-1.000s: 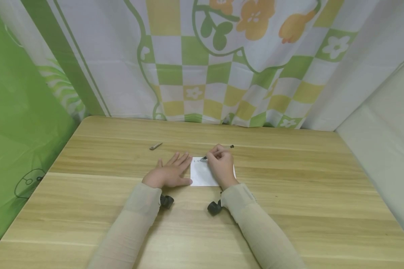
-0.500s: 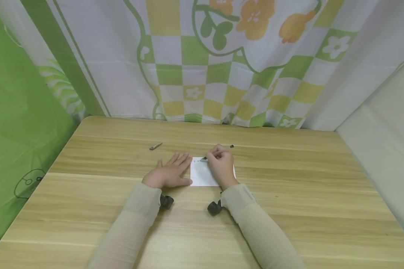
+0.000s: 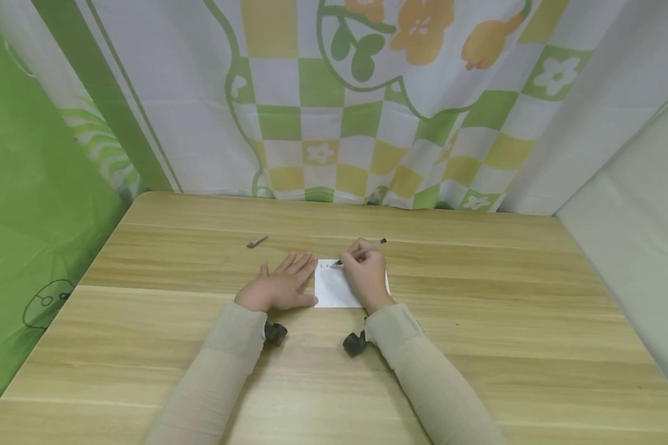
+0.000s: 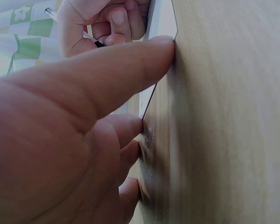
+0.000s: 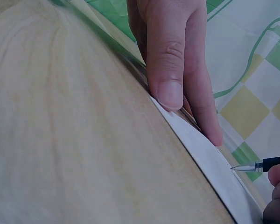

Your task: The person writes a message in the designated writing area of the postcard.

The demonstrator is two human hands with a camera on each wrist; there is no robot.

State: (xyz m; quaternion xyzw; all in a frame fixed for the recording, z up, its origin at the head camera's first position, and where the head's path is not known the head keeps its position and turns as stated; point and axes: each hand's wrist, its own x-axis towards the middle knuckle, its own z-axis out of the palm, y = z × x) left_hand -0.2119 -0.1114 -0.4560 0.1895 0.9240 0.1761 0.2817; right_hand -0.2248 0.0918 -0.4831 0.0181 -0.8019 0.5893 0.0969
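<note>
A white sheet of paper [image 3: 336,290] lies flat on the table, with small dark marks along its top left. My left hand [image 3: 278,289] is spread on the table, thumb and a fingertip on the paper's left edge; the left wrist view shows this thumb [image 4: 130,58] close up. My right hand [image 3: 368,275] pinches a pen with a black grip, its tip at the paper near the marks. In the right wrist view the pen's metal tip [image 5: 245,167] meets the paper [image 5: 200,149]. The right hand covers the paper's right part.
A small pen-like object [image 3: 257,241] lies on the wooden table [image 3: 200,213] beyond my left hand. A patterned curtain [image 3: 323,80] hangs behind the far edge, green fabric [image 3: 28,154] is at the left, and a pale surface [image 3: 646,216] at the right. Black devices sit at both wrists.
The pen tip has shifted very slightly along the top of the paper, and the marks reach a little farther right. My left hand stays where it was.
</note>
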